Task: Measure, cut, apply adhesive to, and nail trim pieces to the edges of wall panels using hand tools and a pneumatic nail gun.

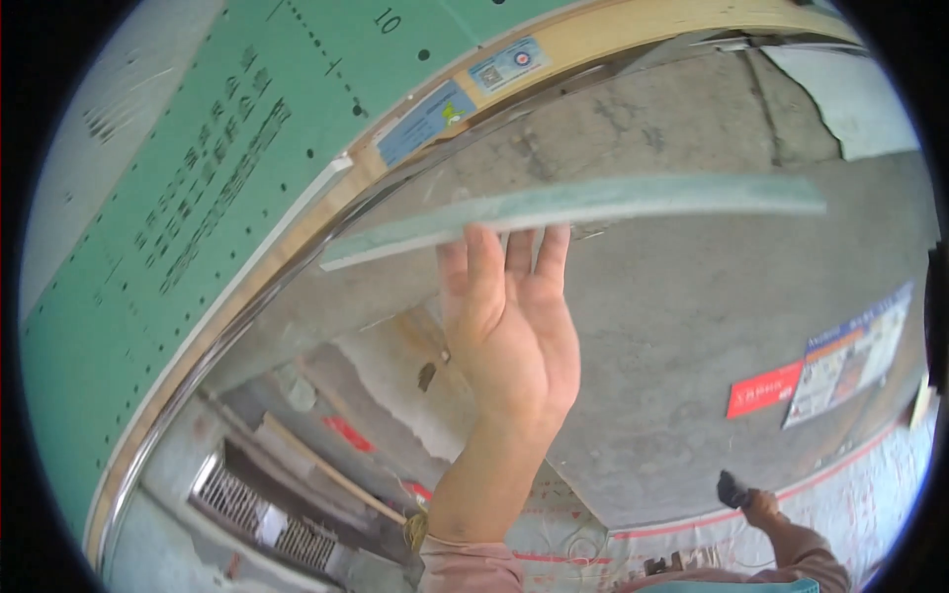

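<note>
A long, narrow strip of green plasterboard with a whitish edge spans the middle of the head view, slightly blurred. My left hand is raised with the palm toward me and its fingers gripping the strip from below, left of its middle. The fingertips are partly hidden by the strip. Low at the right, away from the strip, my right hand is closed on a dark tool. That tool is too small to name by kind.
Large green plasterboard with printing and screw dots fills the upper left, edged by a wooden board with stickers. A grey concrete wall bears red and blue posters. A wooden pole and a grille show lower left; sheeting lies below.
</note>
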Tool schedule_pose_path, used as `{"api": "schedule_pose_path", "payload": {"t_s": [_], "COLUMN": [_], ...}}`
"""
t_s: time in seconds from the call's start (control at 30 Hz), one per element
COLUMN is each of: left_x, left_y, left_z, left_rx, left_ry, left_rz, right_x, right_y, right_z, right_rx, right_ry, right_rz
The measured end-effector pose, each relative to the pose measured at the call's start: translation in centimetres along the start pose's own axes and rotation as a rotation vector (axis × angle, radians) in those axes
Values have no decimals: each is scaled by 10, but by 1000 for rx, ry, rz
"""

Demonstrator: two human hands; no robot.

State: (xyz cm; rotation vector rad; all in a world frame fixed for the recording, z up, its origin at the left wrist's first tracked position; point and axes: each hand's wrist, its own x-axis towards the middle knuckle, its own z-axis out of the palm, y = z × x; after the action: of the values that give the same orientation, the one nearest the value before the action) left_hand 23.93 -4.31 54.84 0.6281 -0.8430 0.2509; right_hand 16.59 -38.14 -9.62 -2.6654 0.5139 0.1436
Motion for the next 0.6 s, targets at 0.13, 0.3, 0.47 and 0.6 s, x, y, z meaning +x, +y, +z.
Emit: {"api": "schedule_pose_path", "payload": {"t_s": [0.13, 0.3, 0.47, 0.6], "left_x": [12, 22, 33, 36], "left_y": [-9, -24, -23, -31], "left_z": [33, 58, 77, 99], "left_rx": [-42, -12, 5, 80], "left_ry": [-126, -64, -50, -33], "left_rz": [57, 100, 183, 209], "right_x": [-69, -108, -113, -104], "right_y": [27, 67, 95, 111], "right_z": [-28, -38, -55, -48], "right_rx": [200, 171, 181, 226], "right_ry": [89, -53, -74, 16], "right_rz": [158, 220, 236, 253]}}
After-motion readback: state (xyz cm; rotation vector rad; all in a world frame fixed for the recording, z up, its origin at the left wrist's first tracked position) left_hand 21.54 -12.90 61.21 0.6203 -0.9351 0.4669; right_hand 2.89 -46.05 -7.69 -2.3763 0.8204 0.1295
